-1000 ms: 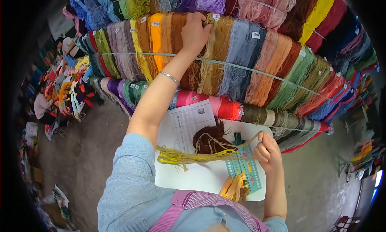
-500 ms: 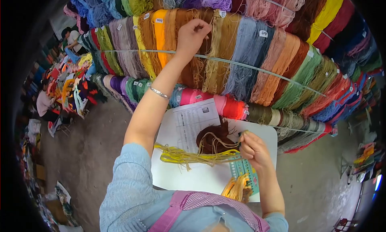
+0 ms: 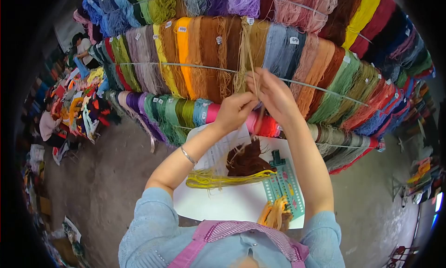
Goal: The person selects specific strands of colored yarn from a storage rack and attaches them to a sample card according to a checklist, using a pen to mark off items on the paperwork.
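Observation:
My left hand [image 3: 236, 111] is closed on thin beige threads below the middle row of hanging skeins. Close beside it on the right, my right hand [image 3: 272, 93] has its fingers bent around the same beige threads [image 3: 250, 49], which run up to a tan skein. Beneath the hands, a dark brown thread bundle [image 3: 246, 160] lies on a white board [image 3: 209, 207]. Yellow and beige threads [image 3: 223, 179] stretch across the board. A green card with holes [image 3: 284, 189] and an orange and cream bundle [image 3: 275, 214] are at its right.
Rows of coloured skeins [image 3: 183, 59] hang ahead, held by a pale cord [image 3: 320, 89]. A printed sheet [image 3: 213, 152] lies on the board. At the far left, people sit or stand by a table heaped with coloured threads [image 3: 76, 100].
My left hand has come down from the upper skeins. My right hand has moved up from the board to meet it, and beige threads now stretch between the skein and the hands.

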`<state>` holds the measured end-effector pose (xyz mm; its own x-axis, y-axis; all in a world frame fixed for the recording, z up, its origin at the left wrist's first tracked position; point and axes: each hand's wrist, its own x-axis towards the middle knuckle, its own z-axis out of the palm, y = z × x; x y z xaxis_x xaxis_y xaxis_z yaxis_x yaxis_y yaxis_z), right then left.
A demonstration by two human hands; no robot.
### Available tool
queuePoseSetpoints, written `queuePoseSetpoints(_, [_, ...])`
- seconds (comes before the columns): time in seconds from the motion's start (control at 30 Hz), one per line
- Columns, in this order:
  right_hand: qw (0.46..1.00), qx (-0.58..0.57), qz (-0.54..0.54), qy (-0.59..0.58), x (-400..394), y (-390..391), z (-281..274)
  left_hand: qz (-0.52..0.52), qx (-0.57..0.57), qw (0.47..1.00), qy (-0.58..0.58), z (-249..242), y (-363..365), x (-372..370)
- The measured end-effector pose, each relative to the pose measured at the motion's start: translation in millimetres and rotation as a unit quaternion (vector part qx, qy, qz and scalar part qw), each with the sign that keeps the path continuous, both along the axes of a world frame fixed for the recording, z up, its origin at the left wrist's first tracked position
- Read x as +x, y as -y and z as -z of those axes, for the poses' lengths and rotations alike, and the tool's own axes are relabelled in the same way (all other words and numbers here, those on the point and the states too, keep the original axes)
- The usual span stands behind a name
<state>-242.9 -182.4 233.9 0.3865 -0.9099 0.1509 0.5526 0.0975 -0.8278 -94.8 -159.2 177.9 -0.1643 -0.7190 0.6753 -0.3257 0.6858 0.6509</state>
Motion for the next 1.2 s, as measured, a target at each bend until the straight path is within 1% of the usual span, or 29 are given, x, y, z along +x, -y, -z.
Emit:
queuePoseSetpoints(0.03, [0.999,-0.007,-0.031,0.023,8,11,-4,0.003,-0.017,0.999,0.035,-1,2,0])
queuePoseSetpoints(0.07, [0.999,-0.009,-0.03,0.024,4,16,-3,0.019,-0.079,0.995,0.065,-7,13,5])
queuePoseSetpoints(0.13, [0.993,-0.103,-0.063,0.014,-5,25,3,0.025,-0.166,0.973,0.16,-35,45,19])
queuePoseSetpoints(0.17, [0.997,-0.076,-0.01,0.006,-4,8,-5,0.013,-0.127,0.991,0.046,-37,63,15])
queuePoseSetpoints(0.23, [0.998,-0.056,-0.007,-0.036,-19,-17,2,0.086,0.05,0.993,-0.057,-41,109,29])
queuePoseSetpoints(0.3, [0.996,-0.019,0.015,-0.087,-47,-39,22,0.042,0.115,0.992,0.015,-22,152,40])
queuePoseSetpoints(0.4, [0.983,0.041,0.103,-0.144,-120,-71,62,-0.108,0.178,0.965,0.16,-36,143,36])
queuePoseSetpoints(0.47, [0.964,0.104,0.182,-0.164,-189,-86,99,-0.152,0.166,0.939,0.262,-33,149,39])
queuePoseSetpoints(0.5, [0.961,0.094,0.182,-0.185,-230,-96,120,-0.138,0.191,0.933,0.273,-31,142,37])
queuePoseSetpoints(0.53, [0.927,0.126,0.256,-0.243,-270,-107,141,-0.14,0.198,0.93,0.275,-21,143,41])
queuePoseSetpoints(0.57, [0.883,0.153,0.342,-0.282,-305,-121,158,-0.131,0.193,0.909,0.345,-10,146,48])
queuePoseSetpoints(0.6, [0.804,0.156,0.373,-0.436,-340,-137,158,-0.122,0.186,0.883,0.413,-5,147,50])
queuePoseSetpoints(0.63, [0.799,0.164,0.428,-0.39,-458,-151,250,-0.149,0.213,0.884,0.388,-3,142,46])
queuePoseSetpoints(0.67, [0.737,0.228,0.53,-0.35,-472,-171,236,-0.153,0.215,0.883,0.388,-1,142,44])
queuePoseSetpoints(0.7, [0.748,0.207,0.561,-0.288,-562,-188,286,-0.21,0.134,0.867,0.431,2,141,43])
queuePoseSetpoints(0.73, [0.747,0.157,0.587,-0.271,-582,-187,277,-0.265,0.054,0.839,0.472,6,137,44])
queuePoseSetpoints(0.77, [0.74,0.115,0.612,-0.256,-595,-198,260,-0.294,0.034,0.861,0.413,5,130,40])
queuePoseSetpoints(0.8, [0.766,0.139,0.574,-0.252,-596,-203,238,-0.317,0.014,0.88,0.354,4,122,34])
queuePoseSetpoints(0.83, [0.79,0.161,0.537,-0.25,-580,-194,202,-0.325,-0.111,0.891,0.296,7,121,35])
queuePoseSetpoints(0.9, [0.834,0.146,0.481,-0.23,-470,-174,115,-0.289,-0.323,0.88,0.195,-1,108,32])
queuePoseSetpoints(0.93, [0.879,0.118,0.403,-0.225,-430,-168,89,-0.285,-0.32,0.894,0.129,-8,85,18])
queuePoseSetpoints(0.97, [0.894,0.084,0.37,-0.238,-379,-165,64,-0.282,-0.317,0.903,0.063,-9,56,-2])
queuePoseSetpoints(1.0, [0.907,0.048,0.338,-0.248,-327,-167,42,-0.236,-0.12,0.962,0.069,-1,29,-18])
queuePoseSetpoints(1.03, [0.928,0.03,0.275,-0.25,-282,-173,27,-0.056,0.116,0.992,0.012,-2,-10,-36])
queuePoseSetpoints(1.07, [0.945,0.01,0.213,-0.25,-242,-183,16,0.091,0.146,0.978,0.114,-5,-47,-48])
queuePoseSetpoints(1.1, [0.95,0.002,0.165,-0.265,-204,-197,7,0.221,0.173,0.954,0.106,3,-83,-66])
queuePoseSetpoints(1.13, [0.953,-0.005,0.117,-0.281,-171,-210,0,0.338,0.33,0.879,0.06,-5,-123,-75])
queuePoseSetpoints(1.17, [0.949,0.016,0.057,-0.311,-146,-222,-6,0.404,0.234,0.884,0.03,5,-148,-80])
queuePoseSetpoints(1.2, [0.94,0.04,-0.002,-0.339,-124,-233,-10,0.413,0.262,0.872,0.021,12,-167,-77])
